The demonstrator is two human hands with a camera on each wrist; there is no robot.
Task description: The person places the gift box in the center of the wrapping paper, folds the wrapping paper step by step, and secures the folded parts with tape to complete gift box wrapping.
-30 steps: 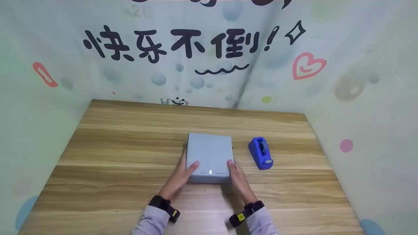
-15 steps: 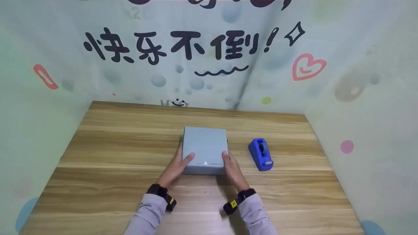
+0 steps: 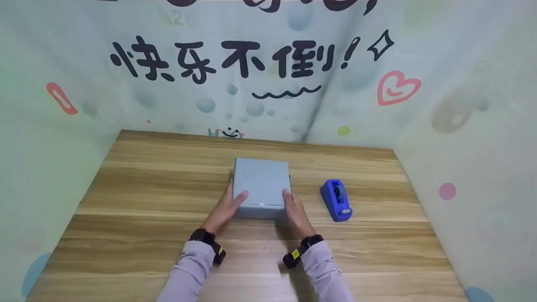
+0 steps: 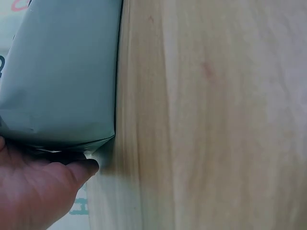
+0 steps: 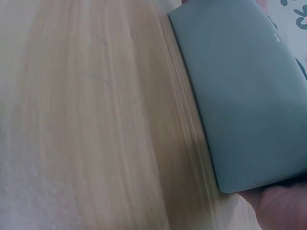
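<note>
A box wrapped in smooth grey-blue paper (image 3: 261, 182) is near the middle of the table, a small shiny piece of clear tape at its near top edge. My left hand (image 3: 221, 209) grips its left side, thumb over the top edge. On the opposite side my right hand (image 3: 298, 213) holds it likewise, thumb on top. Folded paper shows at the end of the box (image 4: 62, 72) above my left hand (image 4: 36, 189) in the left wrist view. In the right wrist view only part of my right hand (image 5: 283, 206) shows. The fingers under and behind the box are mostly hidden.
A blue tape dispenser (image 3: 337, 201) with a roll in it stands to the right of the box. The wood-grain table (image 3: 147, 235) meets a printed cloth wall (image 3: 168, 109) at the back, with more cloth along both sides.
Both hands have moved the wrapped box away from me and slightly to the left, keeping their grip on its sides. The tape dispenser stays in its place.
</note>
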